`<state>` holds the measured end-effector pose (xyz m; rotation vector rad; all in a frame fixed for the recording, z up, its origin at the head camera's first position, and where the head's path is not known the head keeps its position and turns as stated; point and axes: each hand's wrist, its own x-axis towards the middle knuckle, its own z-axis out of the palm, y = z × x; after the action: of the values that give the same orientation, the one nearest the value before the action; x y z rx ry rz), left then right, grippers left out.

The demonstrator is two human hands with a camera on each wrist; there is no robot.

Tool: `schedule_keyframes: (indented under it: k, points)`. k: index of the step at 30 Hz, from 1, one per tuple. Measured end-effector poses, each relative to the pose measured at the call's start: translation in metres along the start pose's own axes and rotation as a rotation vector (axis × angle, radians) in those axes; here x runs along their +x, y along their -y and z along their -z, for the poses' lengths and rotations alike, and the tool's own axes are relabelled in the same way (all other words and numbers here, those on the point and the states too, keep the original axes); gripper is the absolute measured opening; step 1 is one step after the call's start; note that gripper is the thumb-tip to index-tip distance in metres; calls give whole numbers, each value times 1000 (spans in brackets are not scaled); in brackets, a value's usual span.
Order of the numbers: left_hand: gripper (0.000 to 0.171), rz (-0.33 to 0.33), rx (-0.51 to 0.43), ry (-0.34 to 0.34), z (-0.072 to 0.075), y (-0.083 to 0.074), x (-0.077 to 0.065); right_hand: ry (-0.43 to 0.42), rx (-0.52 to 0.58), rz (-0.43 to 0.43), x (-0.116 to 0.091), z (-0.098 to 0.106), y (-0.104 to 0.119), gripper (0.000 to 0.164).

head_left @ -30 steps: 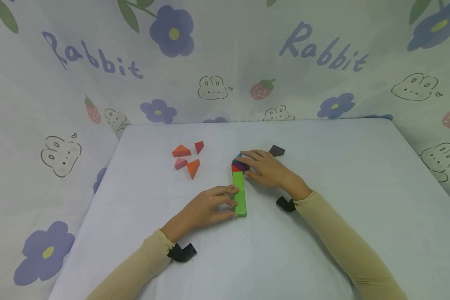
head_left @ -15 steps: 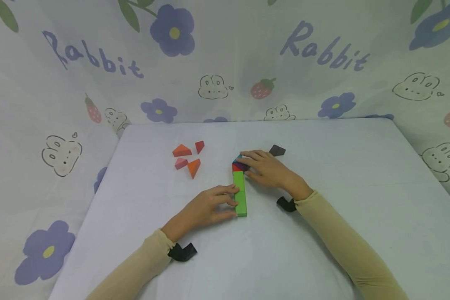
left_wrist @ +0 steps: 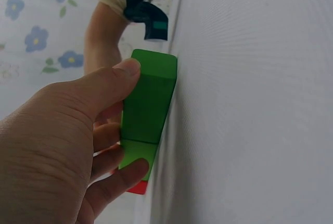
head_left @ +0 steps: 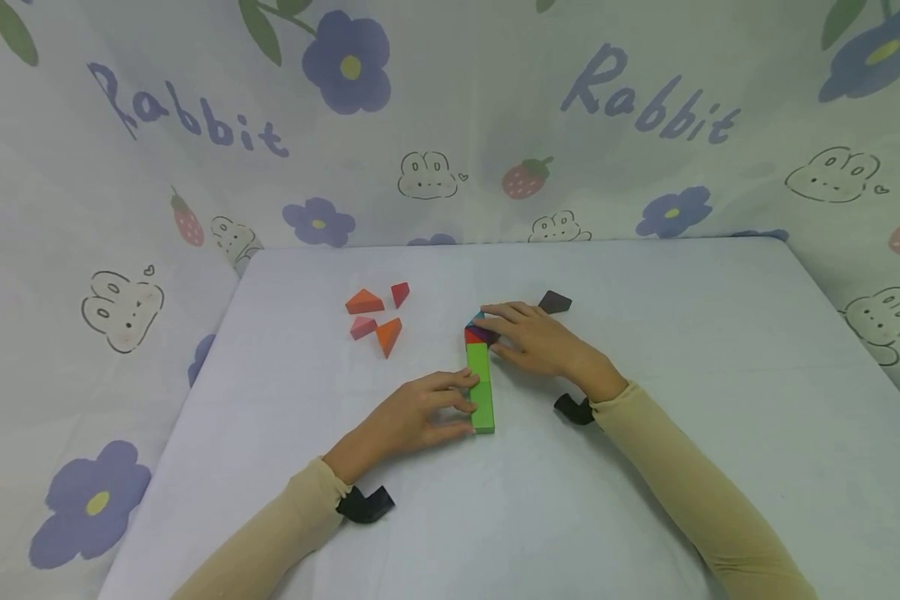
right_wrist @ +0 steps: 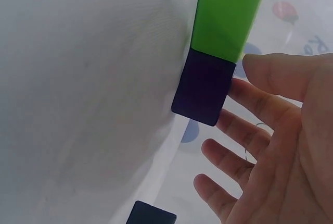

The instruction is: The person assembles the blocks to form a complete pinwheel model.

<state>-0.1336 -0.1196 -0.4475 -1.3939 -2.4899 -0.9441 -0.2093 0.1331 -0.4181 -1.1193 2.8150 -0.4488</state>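
Observation:
Two green blocks (head_left: 483, 408) lie end to end in a row at the middle of the table. A red triangular block (head_left: 472, 337), a purple block (right_wrist: 204, 87) and a blue block (head_left: 474, 318) continue it at the far end, partly hidden by fingers. My left hand (head_left: 412, 415) rests its fingertips along the green blocks' left side, the thumb at the near end. From the right, my right hand (head_left: 536, 337) reaches over the far end with its fingers loosely extended. In the right wrist view its fingertips touch the purple block, and the thumb is at the seam with the green.
Left of the row are two orange blocks (head_left: 388, 337), a pink block (head_left: 362, 327) and a red block (head_left: 400, 294). A dark block (head_left: 555, 302) lies just beyond my right hand. Patterned cloth (head_left: 450, 108) hangs behind the white table (head_left: 607, 500).

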Motion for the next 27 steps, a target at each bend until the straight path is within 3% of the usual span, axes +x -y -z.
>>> schedule_keyframes:
  k: [18,27]
  points:
    - [21,1,2,4,0,1,-2,29,4,-8,-1,0,1,49]
    - [23,3,-10,8,-1,1,-1,-20,40,-24,-8,17,-10,50]
